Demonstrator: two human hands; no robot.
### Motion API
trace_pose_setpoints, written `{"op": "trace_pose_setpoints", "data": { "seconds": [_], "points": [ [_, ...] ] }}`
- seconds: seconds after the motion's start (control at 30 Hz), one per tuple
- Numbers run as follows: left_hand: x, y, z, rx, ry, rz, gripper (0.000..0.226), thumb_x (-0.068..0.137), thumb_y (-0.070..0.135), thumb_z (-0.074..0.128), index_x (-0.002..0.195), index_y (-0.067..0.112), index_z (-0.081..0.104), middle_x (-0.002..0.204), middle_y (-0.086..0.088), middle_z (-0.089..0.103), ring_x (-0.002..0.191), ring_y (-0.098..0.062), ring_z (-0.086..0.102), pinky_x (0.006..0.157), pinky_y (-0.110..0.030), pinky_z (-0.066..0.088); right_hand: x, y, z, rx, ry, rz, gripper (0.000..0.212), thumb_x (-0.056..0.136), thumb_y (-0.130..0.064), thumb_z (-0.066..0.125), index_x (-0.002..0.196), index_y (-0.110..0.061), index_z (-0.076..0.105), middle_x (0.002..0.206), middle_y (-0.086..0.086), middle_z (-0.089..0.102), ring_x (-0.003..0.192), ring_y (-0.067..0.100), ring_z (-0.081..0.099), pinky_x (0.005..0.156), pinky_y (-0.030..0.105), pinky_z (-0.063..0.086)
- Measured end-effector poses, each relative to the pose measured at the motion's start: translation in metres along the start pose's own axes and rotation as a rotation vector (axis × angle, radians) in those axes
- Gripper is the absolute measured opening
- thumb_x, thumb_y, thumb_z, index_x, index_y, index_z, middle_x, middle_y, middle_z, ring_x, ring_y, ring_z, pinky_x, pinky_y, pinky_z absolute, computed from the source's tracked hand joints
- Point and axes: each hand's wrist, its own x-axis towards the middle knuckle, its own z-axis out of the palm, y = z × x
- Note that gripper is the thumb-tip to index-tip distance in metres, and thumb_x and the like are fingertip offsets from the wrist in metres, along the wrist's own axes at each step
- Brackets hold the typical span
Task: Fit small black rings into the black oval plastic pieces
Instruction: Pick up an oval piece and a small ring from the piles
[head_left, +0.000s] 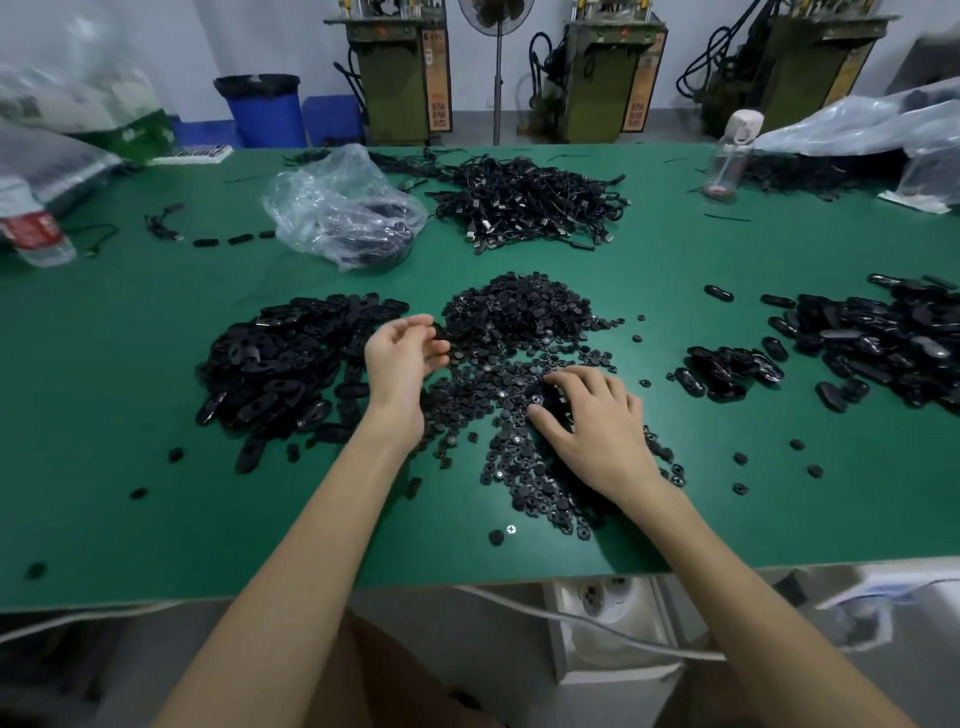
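A heap of small black rings (519, 317) lies mid-table and spreads toward me. To its left is a pile of black oval plastic pieces (280, 369). My right hand (597, 426) rests palm down on the spread rings, its fingers and thumb curled round some of the small black pieces. My left hand (402, 358) hovers between the two piles, palm turned right and fingers loosely curled. A dark piece shows at its fingertips, but whether the hand holds it is unclear.
More oval pieces lie in a small group (727, 369) and a big pile (883, 338) at right. At the back are a heap of black cables (524, 202), a plastic bag (343, 208) and two bottles (730, 156) (36, 228). Stray rings dot the green table (156, 530).
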Motion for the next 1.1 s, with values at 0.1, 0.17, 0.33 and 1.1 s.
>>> {"op": "trace_pose_setpoints", "data": {
  "seconds": [0.1, 0.17, 0.33, 1.1],
  "points": [
    [0.028, 0.005, -0.017, 1.024, 0.049, 0.415, 0.026, 0.100, -0.003, 0.051, 0.122, 0.009, 0.058, 0.128, -0.011, 0.055, 0.114, -0.022, 0.055, 0.101, -0.036, 0.049, 0.000, -0.003, 0.000, -0.012, 0.008, 0.006, 0.054, 0.102, -0.061, 0.044, 0.145, -0.028, 0.051, 0.149, -0.005, 0.046, 0.141, 0.019, 0.033, 0.117, 0.041, 0.024],
    [0.045, 0.003, -0.028, 1.486, 0.063, 0.583, 0.036, 0.095, -0.002, 0.053, 0.131, 0.002, 0.052, 0.134, -0.018, 0.047, 0.123, -0.034, 0.045, 0.108, -0.043, 0.038, 0.000, -0.002, 0.000, -0.021, 0.005, 0.007, 0.055, 0.103, -0.061, 0.044, 0.145, -0.028, 0.050, 0.149, -0.005, 0.046, 0.141, 0.019, 0.033, 0.117, 0.041, 0.024],
    [0.070, 0.000, -0.043, 1.702, 0.025, 0.070, 0.070, 0.111, 0.037, 0.036, 0.160, -0.007, 0.012, 0.166, -0.030, 0.011, 0.155, -0.044, 0.009, 0.124, -0.056, 0.010, 0.000, -0.001, 0.000, -0.019, 0.009, 0.004, 0.054, 0.102, -0.061, 0.043, 0.145, -0.028, 0.051, 0.149, -0.006, 0.045, 0.141, 0.019, 0.032, 0.117, 0.041, 0.023],
    [0.070, 0.012, -0.060, 1.342, 0.152, 0.575, 0.018, 0.103, 0.020, 0.063, 0.117, 0.009, 0.066, 0.123, -0.014, 0.061, 0.119, -0.033, 0.055, 0.107, -0.048, 0.041, -0.002, -0.005, -0.004, 0.035, 0.004, 0.028, 0.046, 0.104, -0.053, 0.049, 0.142, -0.028, 0.054, 0.146, -0.006, 0.048, 0.141, 0.019, 0.034, 0.116, 0.040, 0.023]
  ]
}}
